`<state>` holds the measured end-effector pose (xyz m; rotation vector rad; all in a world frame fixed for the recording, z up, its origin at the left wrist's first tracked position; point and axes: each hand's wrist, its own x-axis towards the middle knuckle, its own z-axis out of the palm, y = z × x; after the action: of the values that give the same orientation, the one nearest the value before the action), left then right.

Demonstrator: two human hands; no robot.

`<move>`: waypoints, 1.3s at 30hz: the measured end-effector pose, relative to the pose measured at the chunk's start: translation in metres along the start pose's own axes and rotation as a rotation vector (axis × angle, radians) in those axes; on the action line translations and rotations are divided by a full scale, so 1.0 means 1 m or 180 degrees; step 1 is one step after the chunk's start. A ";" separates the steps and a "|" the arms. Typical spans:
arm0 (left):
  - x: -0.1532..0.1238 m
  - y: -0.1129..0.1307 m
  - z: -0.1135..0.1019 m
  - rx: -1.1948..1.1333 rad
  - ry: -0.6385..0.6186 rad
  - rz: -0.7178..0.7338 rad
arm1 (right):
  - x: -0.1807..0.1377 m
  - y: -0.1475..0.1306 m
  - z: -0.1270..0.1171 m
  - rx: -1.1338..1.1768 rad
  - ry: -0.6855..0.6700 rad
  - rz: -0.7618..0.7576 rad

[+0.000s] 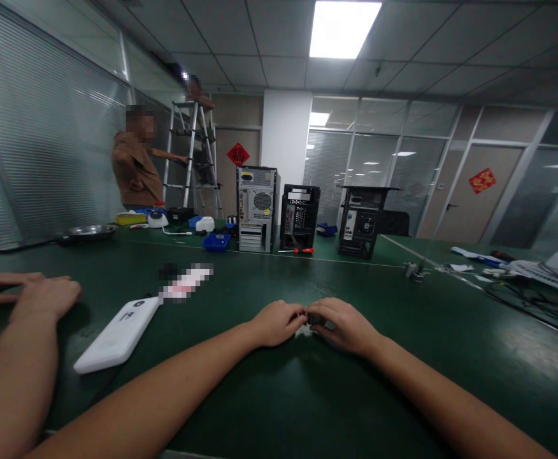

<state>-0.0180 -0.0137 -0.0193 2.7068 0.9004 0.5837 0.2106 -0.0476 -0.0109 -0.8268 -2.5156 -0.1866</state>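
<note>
My left hand (279, 323) and my right hand (342, 324) meet low over the green tabletop (279, 395), in front of me. Between their fingertips is a small dark object (314, 318), mostly covered by my right fingers, so its kind cannot be told. The right fingers curl round it. My left thumb and index finger are pinched together at its left side; what they grip is hidden. Just beneath the fingers shows a small pale patch (302, 331), too blurred to name.
A white power bank (119, 335) lies left of my arms, beside another person's hands (44, 293). Farther back stand computer cases (257, 210), a red screwdriver (302, 250) and a blue tray (216, 241). Cables (522, 306) lie right. Two people are by a stepladder (193, 146).
</note>
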 end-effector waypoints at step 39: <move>0.003 -0.009 0.002 0.0028 0.0353 -0.0300 | -0.087 0.148 -0.029 -0.0520 0.0341 0.2537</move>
<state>-0.0195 -0.0055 -0.0236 2.6447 1.0536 0.7172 0.3702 0.0187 -0.0311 -1.7479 -1.9075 -0.1561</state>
